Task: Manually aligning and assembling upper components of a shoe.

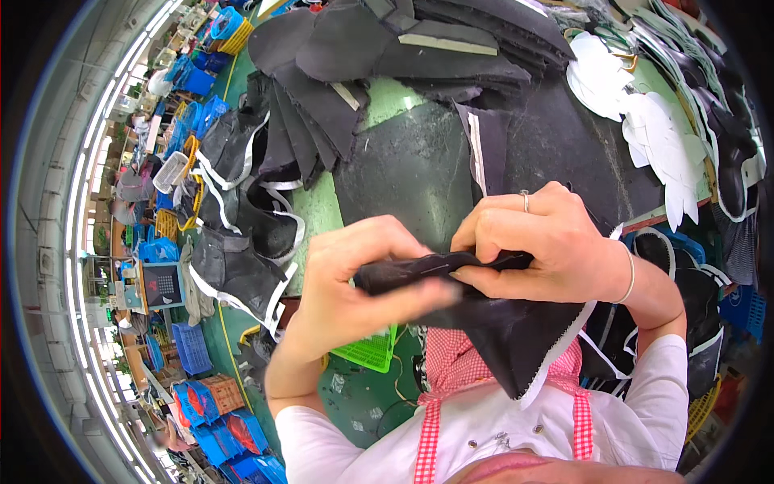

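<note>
the black piece [512, 339] hangs folded at lower centre of the frame; the left hand [347, 278] grips its left end, thumb blurred, the right hand [544, 246] pinches the fold. even finger pressure should suit the fold best.

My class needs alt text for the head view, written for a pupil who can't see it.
A person's left hand and right hand hold a folded black piece with a white edge in front of their white shirt. Beyond it, more black pieces lie heaped on a green tabletop, with white pieces at the right.
</note>
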The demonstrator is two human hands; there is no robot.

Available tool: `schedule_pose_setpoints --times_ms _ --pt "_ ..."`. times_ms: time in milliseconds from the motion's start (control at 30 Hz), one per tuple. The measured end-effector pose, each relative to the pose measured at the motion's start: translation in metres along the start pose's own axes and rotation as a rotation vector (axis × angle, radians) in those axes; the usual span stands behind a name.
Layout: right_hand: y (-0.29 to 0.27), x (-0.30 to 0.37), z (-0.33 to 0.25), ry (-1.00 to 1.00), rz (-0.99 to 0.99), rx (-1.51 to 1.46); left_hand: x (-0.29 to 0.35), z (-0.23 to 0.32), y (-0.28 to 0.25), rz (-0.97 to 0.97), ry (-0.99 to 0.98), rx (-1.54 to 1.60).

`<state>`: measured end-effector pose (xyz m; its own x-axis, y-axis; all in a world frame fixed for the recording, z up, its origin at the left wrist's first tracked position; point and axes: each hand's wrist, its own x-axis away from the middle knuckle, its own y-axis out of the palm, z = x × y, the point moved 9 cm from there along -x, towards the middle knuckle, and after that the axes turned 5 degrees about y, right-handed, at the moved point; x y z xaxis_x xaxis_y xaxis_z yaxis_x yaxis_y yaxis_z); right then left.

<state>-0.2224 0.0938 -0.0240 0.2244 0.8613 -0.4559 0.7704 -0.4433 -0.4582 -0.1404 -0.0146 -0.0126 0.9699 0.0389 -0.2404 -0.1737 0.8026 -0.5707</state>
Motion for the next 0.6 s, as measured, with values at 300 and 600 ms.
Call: schedule_pose_setpoints --times_ms 300,600 --pt "-0.007 0.021 0.008 -0.027 -0.272 0.135 0.008 -0.010 -0.003 -0.077 -0.002 0.041" --pt "-0.009 0.029 0.003 0.004 -0.187 0.257 0.014 -0.025 0.003 -0.064 -0.150 0.247"
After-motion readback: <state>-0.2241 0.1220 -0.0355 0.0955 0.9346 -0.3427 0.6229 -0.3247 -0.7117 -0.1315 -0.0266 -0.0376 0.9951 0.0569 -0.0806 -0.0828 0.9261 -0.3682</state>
